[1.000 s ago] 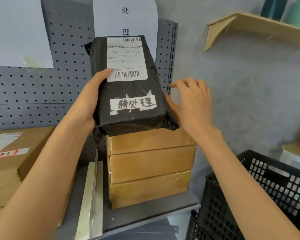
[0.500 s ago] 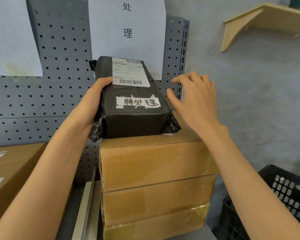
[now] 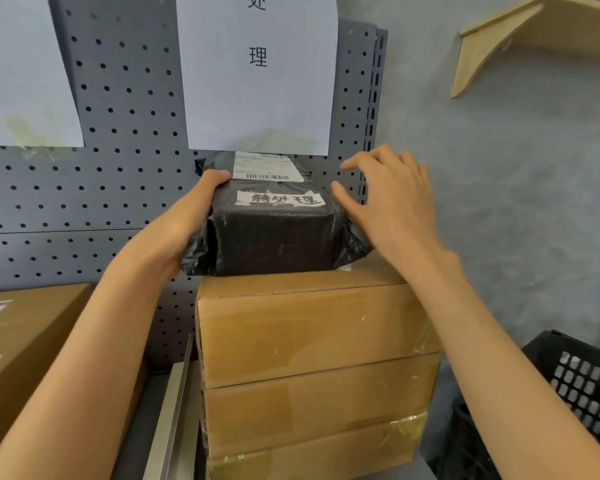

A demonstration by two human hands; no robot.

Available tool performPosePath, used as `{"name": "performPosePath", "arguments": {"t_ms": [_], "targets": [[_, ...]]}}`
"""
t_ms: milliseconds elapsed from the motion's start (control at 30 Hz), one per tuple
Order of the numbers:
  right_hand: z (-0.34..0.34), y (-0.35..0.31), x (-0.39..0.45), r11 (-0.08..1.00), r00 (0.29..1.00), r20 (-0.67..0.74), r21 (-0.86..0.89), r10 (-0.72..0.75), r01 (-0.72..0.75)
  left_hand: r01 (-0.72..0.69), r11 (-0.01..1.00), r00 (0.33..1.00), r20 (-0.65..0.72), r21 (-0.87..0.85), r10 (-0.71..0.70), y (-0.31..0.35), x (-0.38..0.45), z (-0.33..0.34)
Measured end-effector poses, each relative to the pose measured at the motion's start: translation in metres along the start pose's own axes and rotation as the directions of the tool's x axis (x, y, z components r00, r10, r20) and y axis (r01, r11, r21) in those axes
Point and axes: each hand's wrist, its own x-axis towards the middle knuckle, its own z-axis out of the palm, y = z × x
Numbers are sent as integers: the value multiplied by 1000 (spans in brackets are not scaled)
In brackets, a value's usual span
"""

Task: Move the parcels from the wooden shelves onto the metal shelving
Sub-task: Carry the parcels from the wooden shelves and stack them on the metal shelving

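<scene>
Where the head view looks down at the metal shelving [image 3: 142, 403], one black poly-wrapped parcel [image 3: 274, 233] lies flat on top of a stack of three cardboard boxes [image 3: 312, 368]. It carries two labels: one white shipping label with a barcode [image 3: 265, 167] at its far end and one strip with handwritten characters [image 3: 279, 199]. The left hand [image 3: 191, 220] grasps the parcel's left edge, thumb over the top. The right hand [image 3: 392, 206] is released, fingers spread and relaxed, just beside the parcel's right edge; whether the thumb touches the wrap cannot be told. One further cardboard box [image 3: 32, 344] stands at the left, apart from the stack, with one upright metal divider [image 3: 172, 410] between them. Behind stands a grey pegboard back panel [image 3: 125, 188] bearing two paper sheets [image 3: 257, 74]. One wooden wall shelf [image 3: 534, 32] hangs upper right. One black plastic crate [image 3: 575, 382] sits lower right, partly hidden by the right forearm.
</scene>
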Motion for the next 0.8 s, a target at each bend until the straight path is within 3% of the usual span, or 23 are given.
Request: {"name": "performPosePath", "arguments": {"t_ms": [200,433,567,667,800], "targets": [[-8,-3,-6,1000,1000,-11,7,-18,18,149,986,988,40,-76,-146,-2,-42,5],[-22,-7,-22,999,999,-47,47,-4,6,54,997,993,-112,62,-47,-6,-55,-7],[-35,-10,-39,997,998,-68,76,0,5,-103,959,934,-306,265,185,-10,-71,-13],[-45,-12,-59,996,994,-113,84,0,10,-182,753,779,-375,633,503,-16,-96,-10],[-56,-20,-95,996,994,-107,86,3,6,-224,524,656,-270,822,705,-26,-136,4]]}}
